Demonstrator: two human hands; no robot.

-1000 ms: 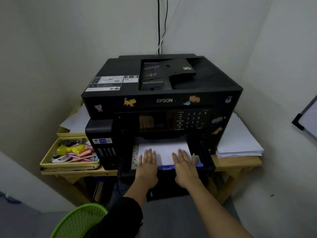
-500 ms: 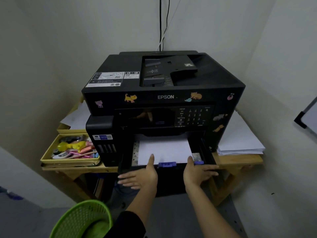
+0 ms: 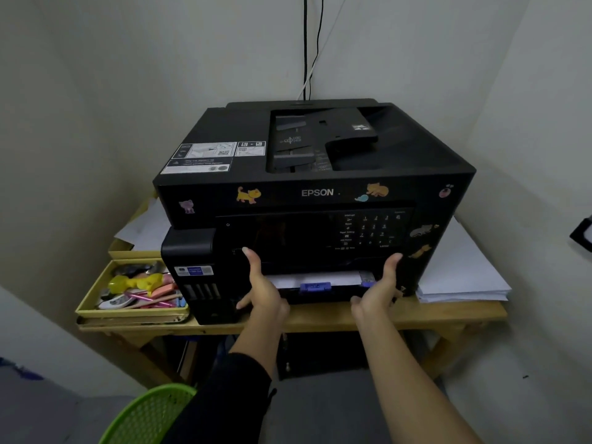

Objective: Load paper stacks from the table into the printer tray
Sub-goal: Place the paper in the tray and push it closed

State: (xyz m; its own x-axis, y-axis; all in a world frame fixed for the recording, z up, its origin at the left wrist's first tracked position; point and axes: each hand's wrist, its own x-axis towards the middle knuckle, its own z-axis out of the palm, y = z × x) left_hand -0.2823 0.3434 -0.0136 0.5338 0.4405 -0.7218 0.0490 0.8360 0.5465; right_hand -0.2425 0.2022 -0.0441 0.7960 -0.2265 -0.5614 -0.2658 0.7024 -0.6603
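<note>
Head view: tray (image 3: 320,291) sits nearly home in the printer (image 3: 314,193), only a strip of paper (image 3: 315,278) and the blue guide (image 3: 315,286) showing at its lip. Left hand (image 3: 262,291) grasps the tray's left front corner, thumb up against the printer face; right hand (image 3: 379,288) grasps the right corner the same way. More paper lies stacked on the table (image 3: 320,317) just right of the printer, a spare stack (image 3: 458,277) not yet loaded. To finish the step well, I judge both hands should push evenly and straight so the tray does not skew or jam. Sheets should stay flat under the guide, or the front edge may buckle.
</note>
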